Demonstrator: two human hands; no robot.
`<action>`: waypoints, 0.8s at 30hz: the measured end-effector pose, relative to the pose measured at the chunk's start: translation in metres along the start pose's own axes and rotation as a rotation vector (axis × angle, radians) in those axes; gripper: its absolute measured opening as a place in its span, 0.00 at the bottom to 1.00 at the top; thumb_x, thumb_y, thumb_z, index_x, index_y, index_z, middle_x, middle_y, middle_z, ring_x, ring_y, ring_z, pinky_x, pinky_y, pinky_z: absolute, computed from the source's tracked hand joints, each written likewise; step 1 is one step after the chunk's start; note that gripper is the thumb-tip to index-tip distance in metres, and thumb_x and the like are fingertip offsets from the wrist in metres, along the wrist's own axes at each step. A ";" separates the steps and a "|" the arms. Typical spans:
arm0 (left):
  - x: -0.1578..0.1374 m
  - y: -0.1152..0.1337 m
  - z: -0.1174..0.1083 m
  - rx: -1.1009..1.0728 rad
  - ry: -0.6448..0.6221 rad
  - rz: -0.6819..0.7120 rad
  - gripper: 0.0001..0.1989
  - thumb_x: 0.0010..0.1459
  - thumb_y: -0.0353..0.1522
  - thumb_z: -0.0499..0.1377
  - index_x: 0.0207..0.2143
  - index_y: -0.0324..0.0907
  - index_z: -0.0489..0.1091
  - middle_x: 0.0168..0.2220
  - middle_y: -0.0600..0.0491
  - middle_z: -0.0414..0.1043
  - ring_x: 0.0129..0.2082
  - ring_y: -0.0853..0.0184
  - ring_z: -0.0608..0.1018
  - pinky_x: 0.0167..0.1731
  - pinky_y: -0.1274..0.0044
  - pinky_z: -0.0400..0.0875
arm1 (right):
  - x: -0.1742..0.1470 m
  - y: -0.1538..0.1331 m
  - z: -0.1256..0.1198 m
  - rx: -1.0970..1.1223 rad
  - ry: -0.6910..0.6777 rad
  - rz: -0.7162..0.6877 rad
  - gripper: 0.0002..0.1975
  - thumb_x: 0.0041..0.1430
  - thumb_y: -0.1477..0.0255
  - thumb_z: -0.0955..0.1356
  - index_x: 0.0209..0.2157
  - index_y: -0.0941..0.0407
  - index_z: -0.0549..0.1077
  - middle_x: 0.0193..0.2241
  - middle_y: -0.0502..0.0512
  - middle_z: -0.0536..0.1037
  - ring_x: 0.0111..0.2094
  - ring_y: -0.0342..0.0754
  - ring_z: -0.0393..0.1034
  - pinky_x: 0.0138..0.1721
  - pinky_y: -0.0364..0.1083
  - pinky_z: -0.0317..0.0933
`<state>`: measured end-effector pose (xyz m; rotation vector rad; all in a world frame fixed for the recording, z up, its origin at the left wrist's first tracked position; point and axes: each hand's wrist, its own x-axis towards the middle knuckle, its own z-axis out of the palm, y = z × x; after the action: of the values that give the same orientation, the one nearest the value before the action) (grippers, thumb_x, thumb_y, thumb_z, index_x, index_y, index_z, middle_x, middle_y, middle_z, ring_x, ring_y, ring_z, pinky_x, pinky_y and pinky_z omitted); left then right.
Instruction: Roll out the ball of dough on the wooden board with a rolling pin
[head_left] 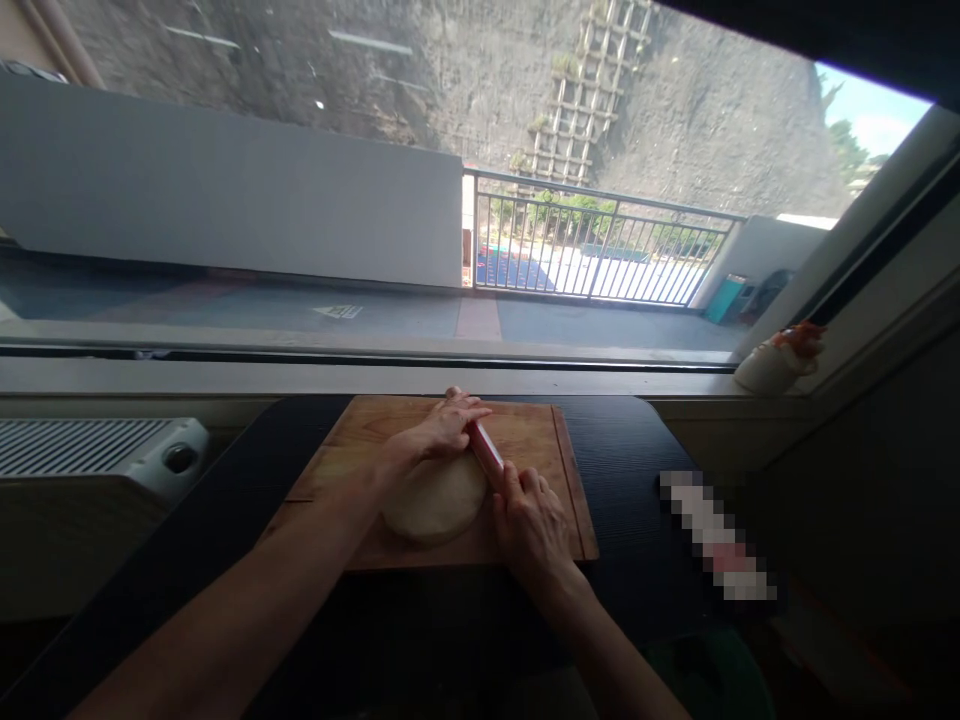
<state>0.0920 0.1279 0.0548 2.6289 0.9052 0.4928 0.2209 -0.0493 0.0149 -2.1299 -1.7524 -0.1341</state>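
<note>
A flattened round of pale dough (435, 500) lies on a wooden board (375, 425). A reddish rolling pin (486, 450) slants along the dough's right edge, its far end pointing away to the left. My left hand (448, 425) is closed over the far end, with some fingers reaching across it. The near end is in my right hand (531, 512), fingers wrapped round it, low over the board's right part. My left forearm crosses above the board's left side and hides part of the dough's edge.
The board rests on a dark table (622, 500) below a window sill (525, 380). A white radiator (97, 450) stands at the left. On the sill's right end sits a white and orange figurine (780, 360). A blurred-out object (716, 535) lies at the table's right edge.
</note>
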 end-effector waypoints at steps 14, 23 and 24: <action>-0.100 -0.028 0.020 0.188 -0.126 0.031 0.47 0.45 0.57 0.56 0.63 0.47 0.47 0.65 0.47 0.42 0.65 0.54 0.45 0.61 0.60 0.40 | 0.002 0.003 -0.006 0.051 -0.114 -0.030 0.19 0.62 0.69 0.60 0.54 0.56 0.60 0.41 0.56 0.69 0.41 0.49 0.66 0.39 0.44 0.58; -0.109 -0.020 0.038 0.175 0.018 -0.076 0.46 0.46 0.58 0.54 0.62 0.44 0.51 0.65 0.45 0.43 0.64 0.53 0.47 0.61 0.62 0.45 | -0.006 0.001 -0.006 0.058 -0.119 -0.047 0.19 0.61 0.70 0.59 0.54 0.56 0.60 0.41 0.56 0.70 0.40 0.49 0.66 0.40 0.44 0.58; -0.109 -0.019 0.038 0.176 0.023 -0.081 0.46 0.46 0.58 0.54 0.62 0.43 0.51 0.65 0.45 0.44 0.64 0.53 0.47 0.61 0.62 0.46 | -0.006 0.003 -0.006 0.054 -0.121 -0.028 0.18 0.61 0.70 0.59 0.53 0.56 0.61 0.40 0.56 0.70 0.40 0.49 0.66 0.39 0.44 0.58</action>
<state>0.0165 0.0659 -0.0103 2.7337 1.1044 0.4416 0.2236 -0.0572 0.0185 -2.1155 -1.8323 0.0348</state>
